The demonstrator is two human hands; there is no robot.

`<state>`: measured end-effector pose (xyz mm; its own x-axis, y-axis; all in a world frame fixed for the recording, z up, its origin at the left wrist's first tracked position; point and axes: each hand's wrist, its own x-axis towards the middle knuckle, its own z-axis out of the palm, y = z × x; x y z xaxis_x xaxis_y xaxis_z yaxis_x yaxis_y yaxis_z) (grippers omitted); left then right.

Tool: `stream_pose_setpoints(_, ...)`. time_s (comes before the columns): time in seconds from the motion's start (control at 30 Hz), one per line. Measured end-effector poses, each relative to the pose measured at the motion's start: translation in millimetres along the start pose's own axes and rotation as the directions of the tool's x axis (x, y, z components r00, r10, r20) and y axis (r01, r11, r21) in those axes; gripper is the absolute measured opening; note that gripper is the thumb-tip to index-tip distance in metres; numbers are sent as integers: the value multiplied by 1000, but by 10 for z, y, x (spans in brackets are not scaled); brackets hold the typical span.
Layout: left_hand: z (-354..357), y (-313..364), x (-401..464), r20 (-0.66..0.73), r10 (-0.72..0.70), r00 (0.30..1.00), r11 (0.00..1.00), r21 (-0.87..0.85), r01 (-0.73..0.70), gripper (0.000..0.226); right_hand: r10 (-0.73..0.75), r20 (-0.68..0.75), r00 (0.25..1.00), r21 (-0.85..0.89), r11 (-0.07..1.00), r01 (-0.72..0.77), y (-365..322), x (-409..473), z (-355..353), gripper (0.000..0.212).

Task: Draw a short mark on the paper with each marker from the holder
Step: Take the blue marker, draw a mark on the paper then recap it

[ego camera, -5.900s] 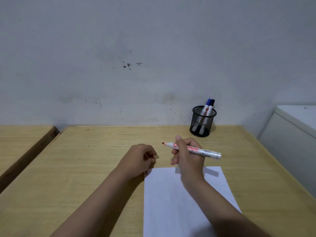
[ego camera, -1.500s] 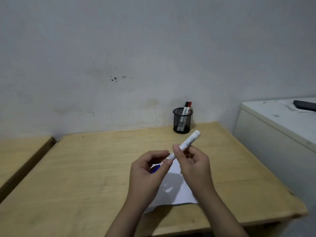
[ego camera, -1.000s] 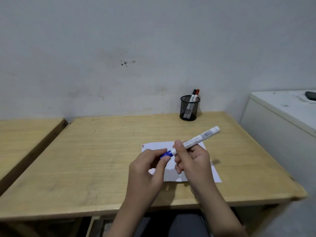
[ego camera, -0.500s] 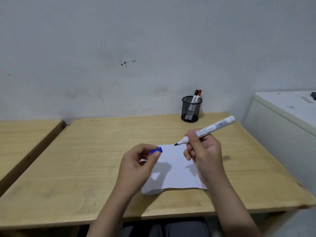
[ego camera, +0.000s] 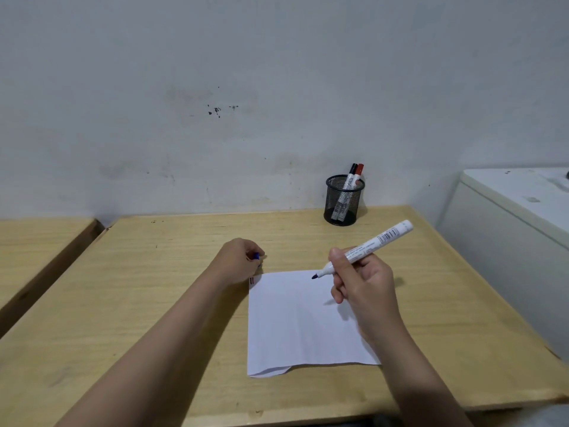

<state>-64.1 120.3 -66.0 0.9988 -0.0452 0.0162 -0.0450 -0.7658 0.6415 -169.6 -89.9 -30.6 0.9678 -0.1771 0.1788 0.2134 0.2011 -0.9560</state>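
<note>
A white sheet of paper [ego camera: 301, 318] lies on the wooden desk [ego camera: 154, 288], with small red and dark marks [ego camera: 252, 281] at its top left corner. My right hand [ego camera: 363, 282] grips an uncapped blue marker [ego camera: 372, 243], its tip just above the paper's upper edge. My left hand [ego camera: 238, 260] rests at the paper's top left corner, closed on the blue cap [ego camera: 256, 256]. A black mesh holder [ego camera: 343, 201] at the back of the desk holds a black-capped marker [ego camera: 351, 175] and a red-capped marker [ego camera: 358, 174].
A second wooden desk [ego camera: 37, 241] stands to the left across a narrow gap. A white cabinet [ego camera: 517, 217] sits to the right of the desk. The grey wall rises right behind the holder.
The blue cap came off the marker and stayed in my left hand. My left hand moved to the paper's top left corner, and my right hand lowered the marker tip toward the paper.
</note>
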Motion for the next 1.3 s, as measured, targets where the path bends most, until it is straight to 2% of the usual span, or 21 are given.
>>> stream_pose_setpoints(0.13,-61,-46,-96,2,-32,1000,994,-102,32,42,-24,32,999,-28,999,25,0,130,114,20)
stream_pose_setpoints(0.3,-124,-182,-442,5,21,1000,980,-198,-19,49,24,108,994,-84,996,-15,98,281,367,27)
stream_pose_setpoints(0.47,-97,-237,-620,76,112,991,993,-51,-108,79,196,186,963,-115,977,-177,371,490,668,27)
stream_pose_setpoints(0.57,-68,-288,-608,48,138,989,990,-32,-136,79,235,211,949,-155,966,-205,547,530,745,29)
stream_pose_setpoints(0.83,-36,-365,-598,-21,171,985,985,36,-170,58,209,148,967,-238,956,-170,785,500,725,31)
stream_pose_setpoints(1.13,-55,-379,-596,-63,188,980,969,176,-174,68,204,137,969,-281,946,-159,810,497,749,31)
stream_pose_setpoints(1.3,-59,-369,-606,-59,183,981,967,192,-168,70,220,132,966,-329,930,-167,802,502,765,28)
